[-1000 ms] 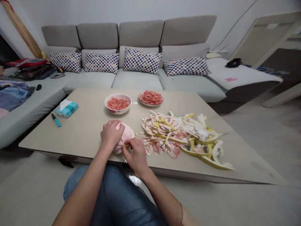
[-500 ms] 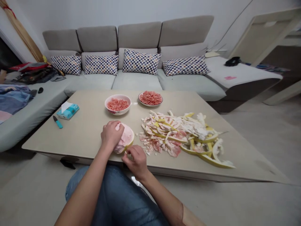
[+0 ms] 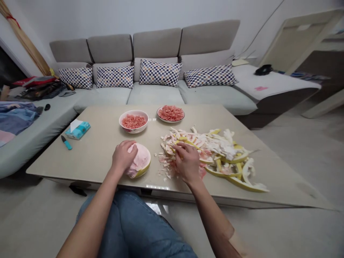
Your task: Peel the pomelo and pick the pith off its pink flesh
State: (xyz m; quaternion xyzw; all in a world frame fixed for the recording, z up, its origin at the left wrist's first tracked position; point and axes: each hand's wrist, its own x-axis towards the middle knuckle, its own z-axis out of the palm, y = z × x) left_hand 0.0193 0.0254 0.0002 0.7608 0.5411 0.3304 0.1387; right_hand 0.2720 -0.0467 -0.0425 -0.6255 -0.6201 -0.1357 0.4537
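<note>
A partly peeled pomelo (image 3: 141, 159), pink pith on top and yellow-green rind along its lower side, rests near the table's front edge. My left hand (image 3: 124, 156) is wrapped round its left side and steadies it there. Over the left part of a heap of pomelo peel (image 3: 215, 145) hovers my right hand (image 3: 187, 161), thumb and fingers pinched together. Whatever is between those fingertips is too small to make out. Loose membrane scraps lie under and around this hand.
Beyond the pomelo stand a bowl of pink pomelo flesh (image 3: 133, 122) and a plate of the same flesh (image 3: 171, 113). At the left lie a tissue pack (image 3: 78, 129) and a small turquoise-handled knife (image 3: 66, 143). A sofa (image 3: 154, 94) runs behind the table (image 3: 102, 157).
My right hand has moved from the pomelo's lower right side rightward to the peel heap. The left hand stays on the pomelo, which has shifted only slightly in view.
</note>
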